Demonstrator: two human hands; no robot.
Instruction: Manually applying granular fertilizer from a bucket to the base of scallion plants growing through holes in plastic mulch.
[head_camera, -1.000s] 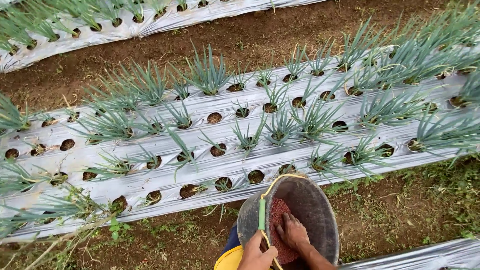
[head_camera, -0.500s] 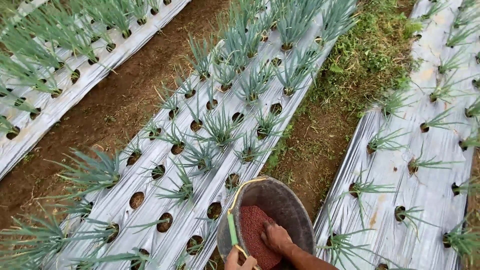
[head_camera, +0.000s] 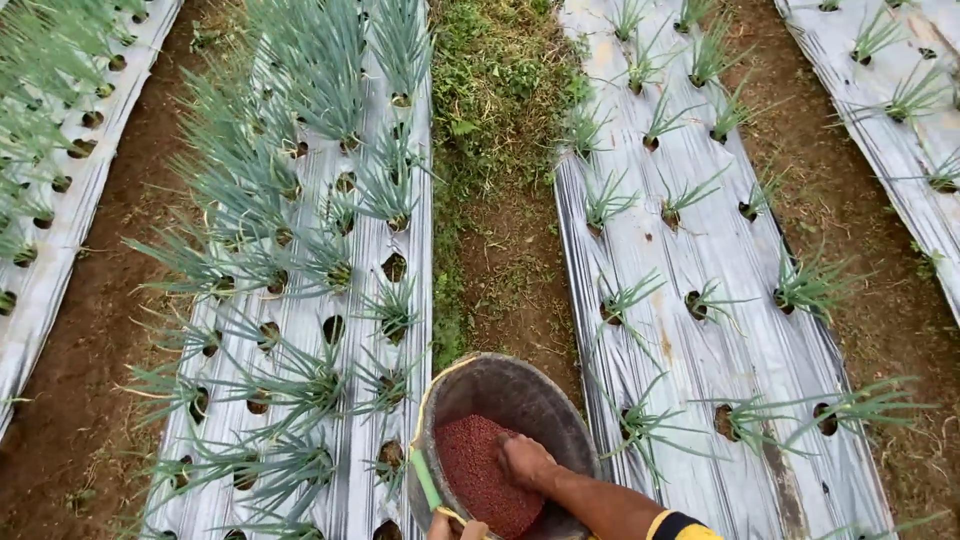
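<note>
A grey round bucket (head_camera: 520, 385) with a yellow-green handle sits at the bottom middle, partly filled with reddish-brown granules (head_camera: 478, 468). My right hand (head_camera: 524, 461) reaches into it from the right, fingers curled into the granules. My left hand (head_camera: 455, 526) shows only as a sliver at the bottom edge, gripping the bucket's handle. A dark sleeve with a yellow cuff (head_camera: 680, 524) covers my right arm.
Raised beds under silver plastic mulch (head_camera: 740, 340) run away from me, with green onion-like plants (head_camera: 300, 120) growing from round holes. A furrow of bare soil and weeds (head_camera: 500, 200) lies between the two middle beds. Brown soil paths (head_camera: 90, 330) flank the others.
The view has swung so the beds run lengthwise ahead. The furrow now lies straight in front. My right hand stays in the granules, and the bucket stays held.
</note>
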